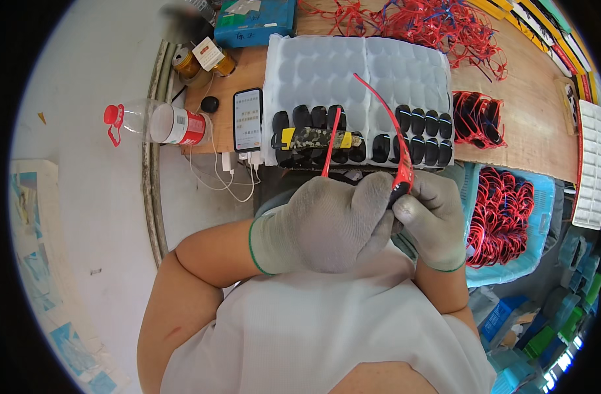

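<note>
My left hand and my right hand, both in grey knit gloves with green cuffs, are closed on a pair of red glasses in front of my chest. Both red temple arms stick up away from me, and a dark part shows between the fingers. Most of the front of the glasses is hidden by the gloves. Just beyond lies a pale moulded tray with black oval lenses in its nearer cups. Across some lenses rests a long tool with a camouflage-patterned middle and yellow ends; its kind is unclear.
Red glasses frames heap up at the back, with a row of dark-lensed glasses right of the tray. More fill a blue basket at right. At left are a phone, white cables and a plastic bottle.
</note>
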The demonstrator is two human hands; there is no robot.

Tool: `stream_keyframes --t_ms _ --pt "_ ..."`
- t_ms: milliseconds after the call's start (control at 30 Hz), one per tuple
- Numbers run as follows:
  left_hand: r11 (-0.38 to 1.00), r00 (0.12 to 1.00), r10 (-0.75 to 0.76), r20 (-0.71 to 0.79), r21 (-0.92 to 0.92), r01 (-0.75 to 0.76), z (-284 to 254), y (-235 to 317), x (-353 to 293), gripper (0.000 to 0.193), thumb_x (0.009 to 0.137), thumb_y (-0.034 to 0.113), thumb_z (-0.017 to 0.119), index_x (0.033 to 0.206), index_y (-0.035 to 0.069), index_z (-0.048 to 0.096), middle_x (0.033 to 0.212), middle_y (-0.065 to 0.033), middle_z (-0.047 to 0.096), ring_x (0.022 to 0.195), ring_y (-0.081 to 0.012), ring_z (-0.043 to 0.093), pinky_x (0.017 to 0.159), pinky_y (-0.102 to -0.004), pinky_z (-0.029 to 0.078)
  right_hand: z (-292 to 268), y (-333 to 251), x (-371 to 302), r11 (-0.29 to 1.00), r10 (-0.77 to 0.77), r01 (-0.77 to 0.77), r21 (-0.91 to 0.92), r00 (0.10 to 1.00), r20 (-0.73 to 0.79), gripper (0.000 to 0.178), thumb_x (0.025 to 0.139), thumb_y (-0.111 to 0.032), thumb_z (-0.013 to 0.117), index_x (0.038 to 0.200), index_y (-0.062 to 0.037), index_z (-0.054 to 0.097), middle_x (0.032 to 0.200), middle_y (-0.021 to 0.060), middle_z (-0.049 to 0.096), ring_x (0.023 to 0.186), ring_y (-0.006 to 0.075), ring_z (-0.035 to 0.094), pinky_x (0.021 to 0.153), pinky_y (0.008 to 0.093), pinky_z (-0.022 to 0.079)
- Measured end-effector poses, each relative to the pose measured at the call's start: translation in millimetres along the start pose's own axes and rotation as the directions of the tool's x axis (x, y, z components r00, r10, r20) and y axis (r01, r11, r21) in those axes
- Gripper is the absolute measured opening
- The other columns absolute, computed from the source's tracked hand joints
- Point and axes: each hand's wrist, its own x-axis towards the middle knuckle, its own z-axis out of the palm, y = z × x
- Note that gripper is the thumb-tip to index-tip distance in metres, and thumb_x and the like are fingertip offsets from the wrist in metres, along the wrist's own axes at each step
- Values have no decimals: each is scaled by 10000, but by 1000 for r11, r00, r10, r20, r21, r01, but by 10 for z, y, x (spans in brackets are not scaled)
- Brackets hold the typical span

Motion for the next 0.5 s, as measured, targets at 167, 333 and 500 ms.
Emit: stream_keyframes --t_ms 167,333,500 --pt "982 992 -102 -69 -167 90 82 -48 57 340 865 2 610 1173 -89 499 875 -162 621 700 -272 665 610 -370 530 -52 52 27 996 -81 84 33 993 -85 254 906 -101 599 1104 56 574 960 87 612 854 128 594 763 290 496" --pt "472 946 -302 115 -845 253 91 -51 275 387 920 70 669 1270 -20 531 1134 -116 613 1022 -195 624 889 -347 496 -417 80 179 904 -381 420 -84 878 289 1048 843 -243 759 1551 40 39 1480 244 356 1286 318 489 1082 437 397" --pt "183 898 -407 166 -949 259 86 -106 488 332 911 95 709 1219 2 629 1385 -106 499 1220 -168 526 1022 -340 430 -552 88 236 871 -412 484 -79 810 418 1025 884 -214 703 1547 66 -26 1446 287 357 1187 325 553 1007 418 444"
